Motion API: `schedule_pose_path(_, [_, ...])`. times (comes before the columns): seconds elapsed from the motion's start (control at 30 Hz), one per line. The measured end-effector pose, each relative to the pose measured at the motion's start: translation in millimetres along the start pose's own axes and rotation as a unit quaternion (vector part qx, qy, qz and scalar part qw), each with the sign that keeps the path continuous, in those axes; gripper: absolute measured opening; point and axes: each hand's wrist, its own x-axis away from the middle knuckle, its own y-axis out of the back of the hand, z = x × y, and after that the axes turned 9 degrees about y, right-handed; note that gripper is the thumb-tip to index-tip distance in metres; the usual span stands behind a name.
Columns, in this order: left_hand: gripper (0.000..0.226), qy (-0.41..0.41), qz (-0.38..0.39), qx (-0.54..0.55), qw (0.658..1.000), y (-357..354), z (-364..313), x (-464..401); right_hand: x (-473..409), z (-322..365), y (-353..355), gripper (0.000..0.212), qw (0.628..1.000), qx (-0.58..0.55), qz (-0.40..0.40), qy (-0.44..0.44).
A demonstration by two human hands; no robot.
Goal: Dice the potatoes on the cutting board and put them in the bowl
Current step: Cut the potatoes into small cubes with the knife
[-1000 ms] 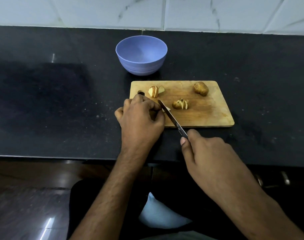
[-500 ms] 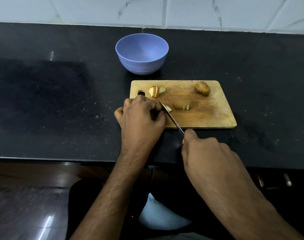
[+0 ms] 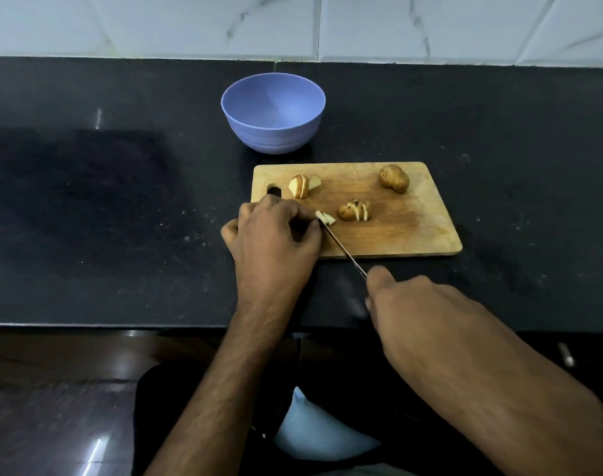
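Potato pieces [image 3: 325, 218] lay on the cutting board [image 3: 410, 231], hard, small and probably slippery, best pinned from above. The left hand [image 3: 276, 240] pinched them; the right hand [image 3: 413, 304] gripped the knife [image 3: 343, 249]. The bowl [image 3: 273, 113] looked empty.

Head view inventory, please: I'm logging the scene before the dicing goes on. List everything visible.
bowl: one, lavender-blue, nothing visible inside, on counter behind board
cutting board: one, light wood, on counter
whole potato: one, brown, board's far right
sliced potato halves: two, tan, board's left and middle
cut pieces: few, pale, by blade tip
knife: one, steel
counter: one, black
wall tiles: white marble
left hand: holds pieces
right hand: grips knife
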Motion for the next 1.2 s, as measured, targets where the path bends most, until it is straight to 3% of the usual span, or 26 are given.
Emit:
schedule_pose_path(0.13, [0.010, 0.003, -0.009, -0.001, 1.000, -1, 0, 0, 9, -11, -3, 0.022, 1.000, -0.005, 0.011, -0.009])
schedule_pose_path(0.23, [0.016, 0.005, -0.020, 0.007, 1.000, -1, 1, 0, 14, -17, -10, 0.005, 1.000, 0.002, -0.028, -0.004])
schedule_pose_path(0.33, [0.025, -0.008, -0.022, 0.013, 1.000, -1, 1, 1, 20, -24, -12, 0.019, 0.999, -0.001, -0.049, -0.009])
schedule_pose_path(0.57, [0.037, -0.082, 0.004, -0.080, 0.993, -4, -3, 4, 15, -33, -9, 0.026, 0.995, -0.009, -0.090, -0.040])
schedule_pose_path(0.73, [0.020, -0.116, 0.025, -0.068, 0.991, -8, -8, 4, 10, -40, -9, 0.029, 0.995, -0.019, -0.087, -0.043])
schedule_pose_path(0.97, [0.026, -0.114, 0.063, 0.005, 0.991, -2, -4, 1, 11, -44, -12, 0.025, 0.993, -0.034, -0.112, -0.024])
schedule_pose_path(1.2, [0.014, -0.100, 0.036, 0.046, 0.993, -7, -1, -3, 17, -39, -16, 0.026, 0.994, -0.046, -0.102, 0.007])
